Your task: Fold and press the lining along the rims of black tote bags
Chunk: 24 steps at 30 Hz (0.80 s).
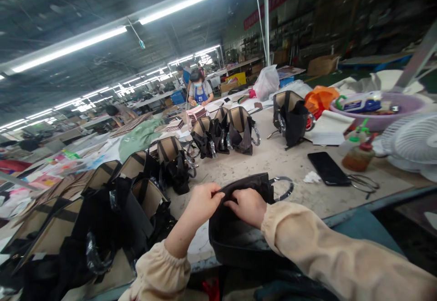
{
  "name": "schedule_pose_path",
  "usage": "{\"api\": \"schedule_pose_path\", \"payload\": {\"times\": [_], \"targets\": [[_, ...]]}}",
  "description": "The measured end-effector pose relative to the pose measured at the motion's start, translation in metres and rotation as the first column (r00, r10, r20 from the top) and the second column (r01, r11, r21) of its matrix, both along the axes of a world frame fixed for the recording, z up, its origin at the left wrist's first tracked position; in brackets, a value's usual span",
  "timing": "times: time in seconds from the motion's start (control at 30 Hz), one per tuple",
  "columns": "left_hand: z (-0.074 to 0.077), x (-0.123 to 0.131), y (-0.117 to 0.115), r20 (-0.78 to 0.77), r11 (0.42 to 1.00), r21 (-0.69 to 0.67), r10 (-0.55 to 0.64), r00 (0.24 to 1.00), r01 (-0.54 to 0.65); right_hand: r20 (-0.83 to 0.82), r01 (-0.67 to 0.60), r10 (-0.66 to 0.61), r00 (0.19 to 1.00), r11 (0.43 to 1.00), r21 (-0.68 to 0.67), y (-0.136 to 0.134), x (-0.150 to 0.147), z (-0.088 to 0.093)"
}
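Observation:
A black bag (235, 232) lies at the near edge of the worktable (283, 162), its handle ring sticking out to the right. My left hand (202, 201) is closed in a pinch on the bag's upper rim. My right hand (248, 206) is closed on the same rim just to the right, fingers curled into the fabric. Both arms wear beige sleeves.
Rows of tan-and-black handbags (218, 132) run along the table's left and middle. A black phone (327, 168), scissors (364, 184), bottles (359, 154), a purple basin (378, 109) and a white fan (414, 144) sit at the right. A person (200, 89) works at the far end.

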<state>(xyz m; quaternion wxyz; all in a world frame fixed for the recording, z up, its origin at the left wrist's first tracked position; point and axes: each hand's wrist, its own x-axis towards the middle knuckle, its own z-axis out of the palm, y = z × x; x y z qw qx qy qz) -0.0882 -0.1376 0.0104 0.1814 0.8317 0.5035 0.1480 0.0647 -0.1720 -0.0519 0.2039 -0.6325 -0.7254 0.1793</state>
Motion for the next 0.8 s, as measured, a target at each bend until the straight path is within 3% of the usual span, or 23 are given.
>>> {"api": "schedule_pose_path", "payload": {"times": [0.1, 0.2, 0.27, 0.33, 0.43, 0.5, 0.57, 0.63, 0.8], "targets": [[0.000, -0.002, 0.000, -0.006, 0.998, -0.042, 0.039, 0.999, -0.039, -0.006, -0.045, 0.045, 0.999, 0.999, -0.012, 0.003, 0.003, 0.001], [0.002, -0.003, 0.000, -0.037, 0.997, -0.040, 0.060, 0.998, -0.061, -0.017, -0.174, 0.173, 0.985, 0.984, -0.034, -0.002, 0.011, 0.015], [0.003, -0.003, 0.001, -0.057, 0.998, -0.013, 0.057, 0.997, -0.058, -0.107, -0.314, 0.310, 0.945, 0.949, -0.027, -0.014, 0.021, 0.032], [0.004, -0.002, 0.002, -0.085, 0.999, 0.015, 0.032, 0.996, -0.030, -0.319, -0.428, 0.411, 0.854, 0.904, 0.019, -0.030, 0.037, 0.050], [0.006, 0.001, 0.005, -0.141, 1.000, 0.024, -0.001, 0.990, 0.004, -0.634, -0.397, 0.330, 0.700, 0.917, 0.039, -0.050, 0.075, 0.065], [0.009, 0.002, 0.007, -0.146, 1.000, 0.019, 0.008, 0.989, -0.005, -0.738, -0.250, 0.205, 0.643, 0.967, 0.051, -0.050, 0.106, 0.062], [0.012, 0.002, 0.006, -0.131, 1.000, 0.007, 0.024, 0.991, -0.024, -0.747, -0.079, 0.121, 0.654, 0.993, 0.092, -0.040, 0.132, 0.053], [0.015, 0.003, 0.002, -0.130, 0.999, -0.017, 0.037, 0.991, -0.040, -0.694, -0.015, 0.112, 0.711, 0.989, 0.145, -0.027, 0.148, 0.043], [0.017, 0.009, -0.012, -0.285, 0.985, 0.011, 0.169, 0.944, -0.173, -0.331, -0.231, 0.311, 0.891, 0.938, 0.258, -0.006, 0.138, 0.022]]}}
